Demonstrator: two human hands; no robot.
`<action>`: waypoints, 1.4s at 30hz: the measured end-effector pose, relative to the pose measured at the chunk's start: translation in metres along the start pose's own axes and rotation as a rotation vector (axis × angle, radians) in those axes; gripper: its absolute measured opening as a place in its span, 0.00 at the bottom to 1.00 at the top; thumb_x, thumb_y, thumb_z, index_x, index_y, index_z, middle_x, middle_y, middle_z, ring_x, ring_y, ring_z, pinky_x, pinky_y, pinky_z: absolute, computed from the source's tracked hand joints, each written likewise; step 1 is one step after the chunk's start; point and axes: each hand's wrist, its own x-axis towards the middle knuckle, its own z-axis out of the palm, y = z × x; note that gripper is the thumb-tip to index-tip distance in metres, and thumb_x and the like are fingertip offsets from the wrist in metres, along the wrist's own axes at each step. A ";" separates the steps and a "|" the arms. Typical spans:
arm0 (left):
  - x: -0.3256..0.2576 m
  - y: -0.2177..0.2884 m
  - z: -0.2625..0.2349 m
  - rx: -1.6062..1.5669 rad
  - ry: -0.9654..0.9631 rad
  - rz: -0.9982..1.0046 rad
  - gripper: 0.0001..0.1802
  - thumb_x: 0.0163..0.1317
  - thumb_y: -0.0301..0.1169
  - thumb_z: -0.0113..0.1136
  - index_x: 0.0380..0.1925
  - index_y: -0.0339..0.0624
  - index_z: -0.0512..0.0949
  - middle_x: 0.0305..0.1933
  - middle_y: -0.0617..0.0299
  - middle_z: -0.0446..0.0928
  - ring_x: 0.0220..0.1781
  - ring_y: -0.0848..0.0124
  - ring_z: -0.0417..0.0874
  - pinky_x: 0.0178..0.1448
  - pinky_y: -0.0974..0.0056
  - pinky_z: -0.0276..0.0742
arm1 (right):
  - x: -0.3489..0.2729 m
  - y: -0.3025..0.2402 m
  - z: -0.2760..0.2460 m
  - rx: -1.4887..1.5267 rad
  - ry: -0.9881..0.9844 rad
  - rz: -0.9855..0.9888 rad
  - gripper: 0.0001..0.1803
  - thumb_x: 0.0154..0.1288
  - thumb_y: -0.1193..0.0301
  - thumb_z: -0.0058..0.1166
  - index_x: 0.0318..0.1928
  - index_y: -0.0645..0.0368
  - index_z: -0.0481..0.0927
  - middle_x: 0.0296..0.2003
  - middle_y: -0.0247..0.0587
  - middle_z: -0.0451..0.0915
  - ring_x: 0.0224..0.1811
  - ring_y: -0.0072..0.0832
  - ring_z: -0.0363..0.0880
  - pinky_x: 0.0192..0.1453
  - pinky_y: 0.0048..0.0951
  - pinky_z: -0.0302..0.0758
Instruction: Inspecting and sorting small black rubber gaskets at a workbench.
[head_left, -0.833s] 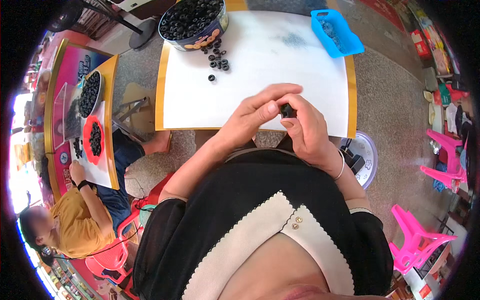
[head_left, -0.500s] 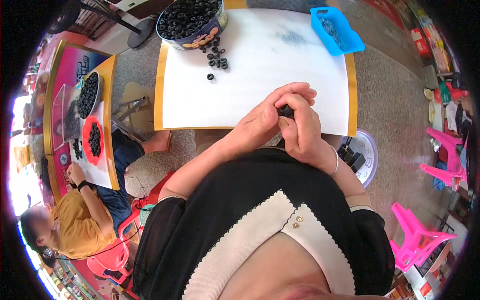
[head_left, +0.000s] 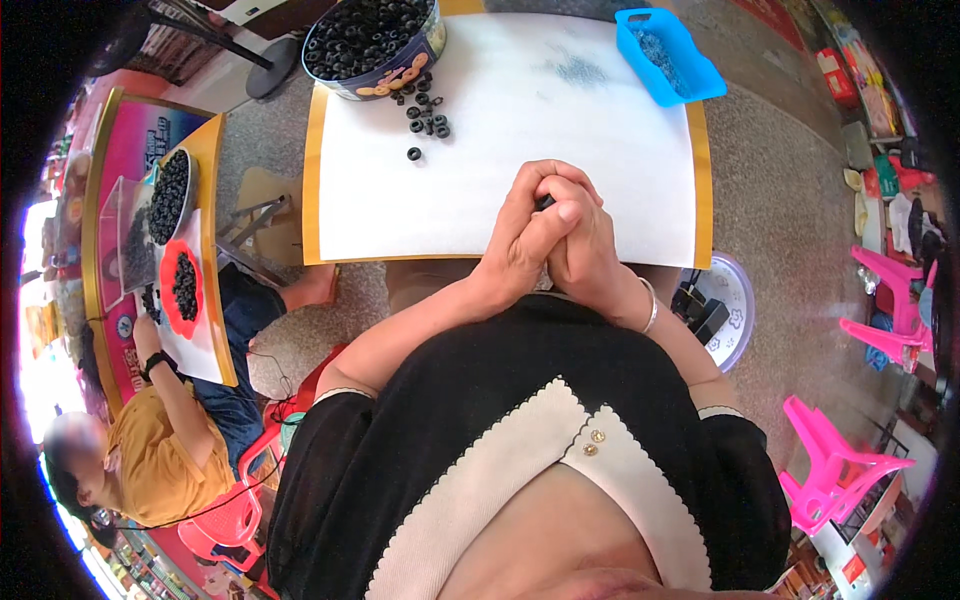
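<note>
Over the near edge of the white-topped table (head_left: 460,215), my left hand (head_left: 515,245) and my right hand (head_left: 585,245) are clasped together. A small black ring-shaped part (head_left: 545,202) shows as a dark patch between them; most of it is hidden by the fingers. Both sets of fingers are closed, with one thumb lying across the top. Beyond the hands, toward the far left, several loose black rings (head_left: 428,118) lie on the white sheet. They trail from a round tub (head_left: 400,82) heaped with the same rings.
A blue plastic tray (head_left: 708,82) holding fine bluish bits stands at the table's far right. Below the right edge sits a pale round basin (head_left: 742,315) with black items. At left, a person (head_left: 165,450) sits by another table with a red dish (head_left: 170,290). Pink stools (head_left: 825,470) stand right.
My hands have moved slightly left and closed together. The black ring, which showed at my right thumb and finger, is now mostly covered. The whole view has shifted a little.
</note>
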 end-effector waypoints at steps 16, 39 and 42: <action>0.005 0.015 -0.038 -0.407 0.180 -0.539 0.11 0.62 0.29 0.58 0.41 0.31 0.75 0.35 0.59 0.77 0.33 0.74 0.78 0.38 0.71 0.77 | 0.015 -0.006 -0.028 0.178 -0.262 0.442 0.12 0.67 0.71 0.47 0.48 0.62 0.73 0.37 0.44 0.75 0.37 0.31 0.78 0.41 0.27 0.73; -0.012 0.022 -0.029 -0.063 0.176 -0.277 0.13 0.62 0.25 0.56 0.46 0.31 0.74 0.35 0.58 0.79 0.34 0.72 0.81 0.41 0.70 0.78 | 0.010 -0.015 -0.025 0.184 -0.044 0.452 0.07 0.65 0.73 0.51 0.40 0.63 0.74 0.30 0.43 0.79 0.31 0.27 0.79 0.36 0.26 0.74; -0.013 0.025 -0.027 0.055 0.179 -0.227 0.12 0.63 0.25 0.56 0.46 0.31 0.75 0.35 0.59 0.79 0.35 0.74 0.81 0.42 0.71 0.78 | 0.014 -0.020 -0.026 0.155 -0.068 0.453 0.07 0.66 0.72 0.50 0.40 0.63 0.73 0.29 0.43 0.78 0.30 0.30 0.79 0.34 0.27 0.74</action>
